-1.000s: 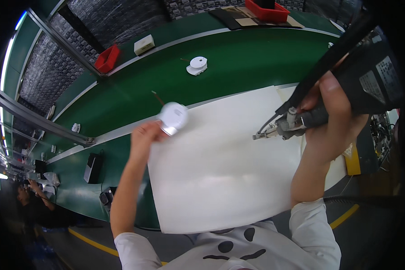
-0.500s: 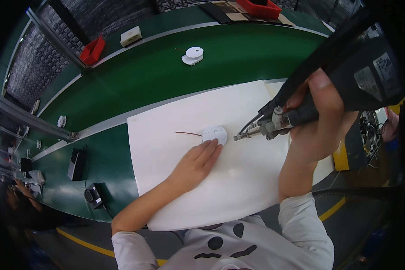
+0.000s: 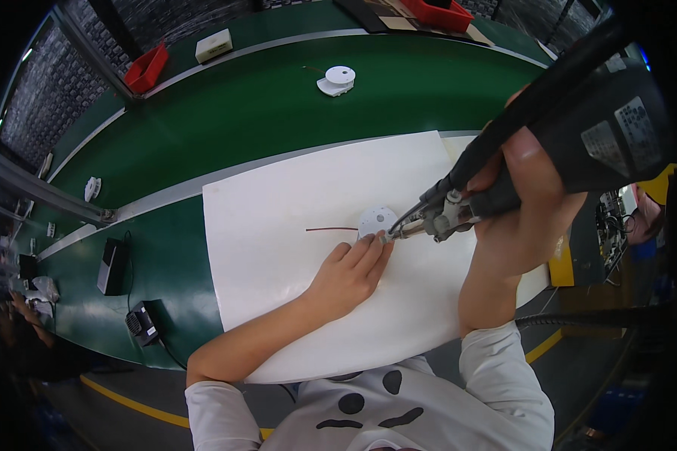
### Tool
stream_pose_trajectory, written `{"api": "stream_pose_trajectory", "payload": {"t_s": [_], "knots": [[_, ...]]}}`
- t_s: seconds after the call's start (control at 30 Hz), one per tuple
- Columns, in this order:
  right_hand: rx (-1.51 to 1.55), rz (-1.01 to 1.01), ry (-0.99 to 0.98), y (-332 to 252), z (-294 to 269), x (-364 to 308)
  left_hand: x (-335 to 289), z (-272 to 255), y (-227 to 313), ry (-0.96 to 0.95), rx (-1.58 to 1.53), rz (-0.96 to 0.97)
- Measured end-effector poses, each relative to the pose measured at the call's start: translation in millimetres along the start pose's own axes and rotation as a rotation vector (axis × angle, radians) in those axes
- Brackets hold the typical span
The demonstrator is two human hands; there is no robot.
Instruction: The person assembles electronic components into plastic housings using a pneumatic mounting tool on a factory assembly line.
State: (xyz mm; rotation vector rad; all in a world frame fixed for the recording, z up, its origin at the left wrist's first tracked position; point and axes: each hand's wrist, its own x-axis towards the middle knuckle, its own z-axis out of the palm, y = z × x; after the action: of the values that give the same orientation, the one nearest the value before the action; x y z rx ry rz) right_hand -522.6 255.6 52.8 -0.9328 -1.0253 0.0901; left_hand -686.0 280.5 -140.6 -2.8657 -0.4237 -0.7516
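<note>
On the white mat point(image 3: 278, 270) lies a flat white disc point(image 3: 376, 219) with small holes and a dark red wire trailing to its left. The fingers of my left hand point(image 3: 344, 278) press together on the disc's near edge and hold it. My right hand point(image 3: 530, 188) is wrapped around a black power screwdriver point(image 3: 579, 161), held slanting with a thick black hose along it. Its metal tip is at the disc's right edge, close beside my left fingertips; whether it touches the disc I cannot tell.
Beyond the mat runs a green conveyor belt point(image 3: 256, 98) carrying another white round part point(image 3: 337, 80). A red bin point(image 3: 146, 68) and a cream box point(image 3: 214, 46) stand behind it. Black devices point(image 3: 112, 267) with cables sit at left. Another person's hand point(image 3: 645, 218) shows at far right.
My left hand has slid the disc to the right, and the screwdriver tip has come left and down to its edge. The white part on the belt has moved right. The view has shifted slightly.
</note>
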Motion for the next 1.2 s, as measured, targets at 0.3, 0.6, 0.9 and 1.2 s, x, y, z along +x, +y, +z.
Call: {"api": "stream_pose_trajectory", "payload": {"t_s": [0.3, 0.6, 0.9, 1.2], "knots": [[0.063, 0.034, -0.065, 2.2, -4.2, -0.6, 5.6, -1.2, 1.5, 0.055, -0.003, -0.024], [0.014, -0.004, 0.129, -8.0, -8.8, 5.7, 2.5, -2.4, -3.5, 0.183, -0.309, -0.047], [-0.033, -0.052, 0.182, -6.6, -4.7, 6.2, -5.2, 0.3, -7.4, 0.140, -0.344, -0.008], [0.015, -0.008, 0.038, -1.1, 1.5, -1.3, -2.9, 1.7, -7.6, 0.142, -0.309, -0.011]]}}
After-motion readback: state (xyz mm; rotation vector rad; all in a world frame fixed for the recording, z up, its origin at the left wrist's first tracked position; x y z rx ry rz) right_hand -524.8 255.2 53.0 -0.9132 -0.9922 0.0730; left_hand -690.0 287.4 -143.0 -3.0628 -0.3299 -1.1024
